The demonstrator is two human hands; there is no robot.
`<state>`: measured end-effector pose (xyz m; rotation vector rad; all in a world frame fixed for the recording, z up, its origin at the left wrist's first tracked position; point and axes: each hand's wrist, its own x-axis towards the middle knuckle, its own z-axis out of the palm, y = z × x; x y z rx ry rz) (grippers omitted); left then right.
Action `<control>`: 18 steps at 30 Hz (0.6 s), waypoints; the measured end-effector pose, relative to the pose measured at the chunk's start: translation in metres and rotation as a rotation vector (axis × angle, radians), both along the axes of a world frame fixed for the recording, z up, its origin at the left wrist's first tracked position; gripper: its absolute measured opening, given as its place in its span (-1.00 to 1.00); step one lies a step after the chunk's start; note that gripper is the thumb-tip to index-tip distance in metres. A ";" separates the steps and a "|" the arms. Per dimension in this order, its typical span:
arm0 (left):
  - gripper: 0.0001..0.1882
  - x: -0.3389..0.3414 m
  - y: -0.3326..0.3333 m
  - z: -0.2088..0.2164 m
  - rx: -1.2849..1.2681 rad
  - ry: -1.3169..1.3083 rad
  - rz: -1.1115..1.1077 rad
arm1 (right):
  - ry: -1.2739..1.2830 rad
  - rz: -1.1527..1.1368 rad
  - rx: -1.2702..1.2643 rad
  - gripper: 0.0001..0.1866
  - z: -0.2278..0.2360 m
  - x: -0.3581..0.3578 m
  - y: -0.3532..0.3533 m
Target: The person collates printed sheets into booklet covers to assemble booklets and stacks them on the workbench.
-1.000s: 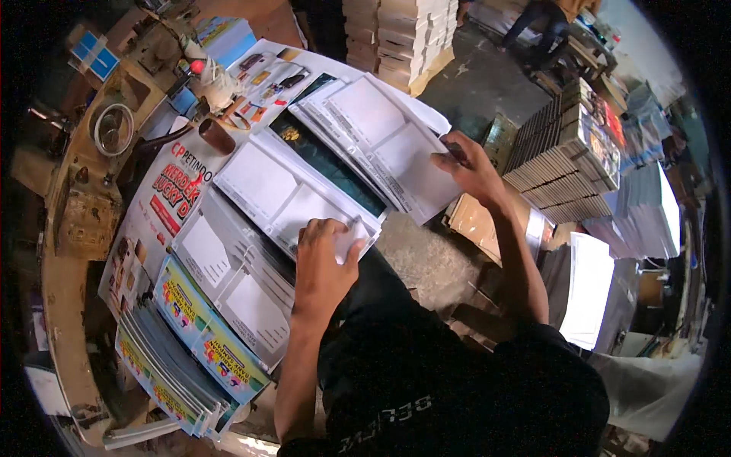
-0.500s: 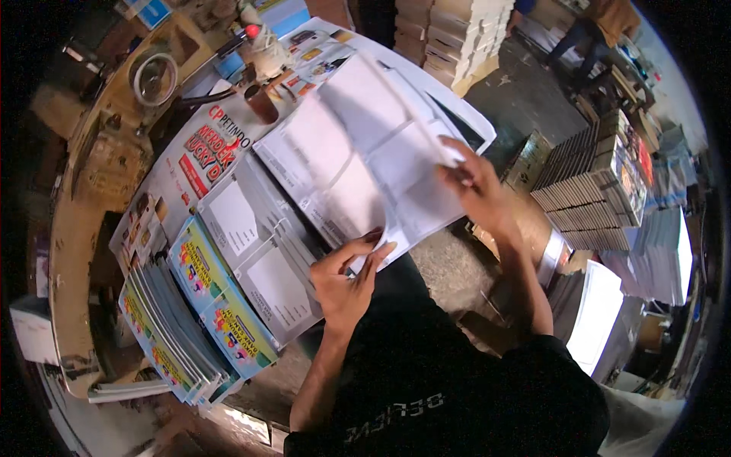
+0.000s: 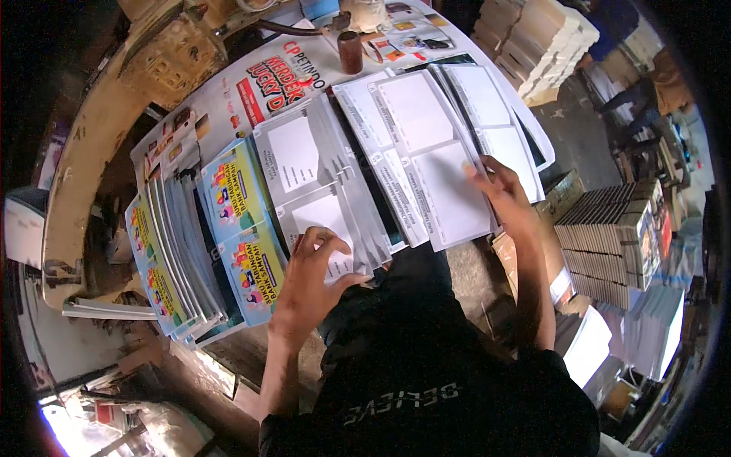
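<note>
Along the poster-covered desk's near edge lay the white printed sheet, atop a pile. Right hand was at its right border, thumb over the paper; could not tell whether the fingers gripped it. Left hand was at the near end of the grey-bordered stack, fingers curled, thumb apart. Yellow-and-blue covers lay toward the desk's left end, brown cylinder toward the far edge.

The poster-covered table bears stacked printed sheets.
</note>
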<state>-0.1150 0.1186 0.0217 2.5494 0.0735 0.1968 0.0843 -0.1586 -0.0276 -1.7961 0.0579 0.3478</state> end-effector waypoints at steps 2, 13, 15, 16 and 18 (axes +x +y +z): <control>-0.69 -0.005 0.013 -0.010 -0.276 0.043 -0.018 | -0.268 0.087 -0.062 -0.27 -0.016 0.006 -0.002; -0.84 -0.022 -0.016 -0.035 -0.939 -0.267 0.134 | -0.256 0.471 -0.027 -0.49 0.022 -0.039 0.080; -0.83 -0.027 -0.013 -0.031 -0.867 -0.265 0.089 | -0.237 0.565 0.022 -0.46 0.016 -0.055 0.106; -0.77 -0.031 -0.012 -0.029 -0.824 -0.269 0.091 | -0.356 0.582 0.090 -0.45 -0.001 -0.059 0.116; -0.59 -0.036 -0.011 -0.024 -0.746 -0.272 0.091 | -0.291 0.561 0.249 -0.46 -0.016 -0.063 0.106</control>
